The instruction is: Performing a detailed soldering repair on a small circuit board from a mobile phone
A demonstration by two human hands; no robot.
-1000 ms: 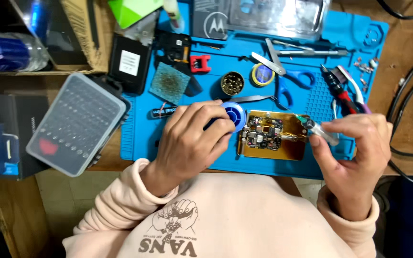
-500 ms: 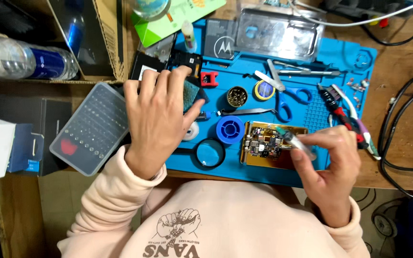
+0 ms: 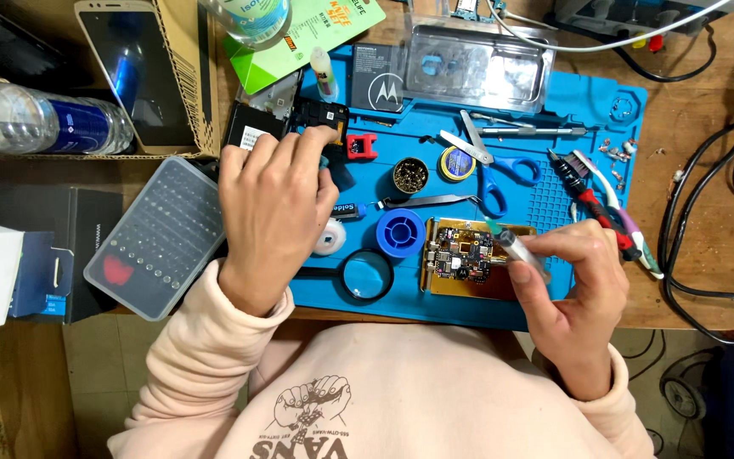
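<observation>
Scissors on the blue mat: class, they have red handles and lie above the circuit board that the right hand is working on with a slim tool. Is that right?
Not quite. The head view shows the scissors with blue handles, not red. The rest stands: they lie on the blue mat above the circuit board, where the right hand holds a slim tool.

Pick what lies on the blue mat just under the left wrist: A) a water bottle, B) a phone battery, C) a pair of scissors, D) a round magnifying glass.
D. The round magnifying glass lies on the blue mat beside the wrist of the left hand; the blue-handled scissors lie farther right.
</observation>
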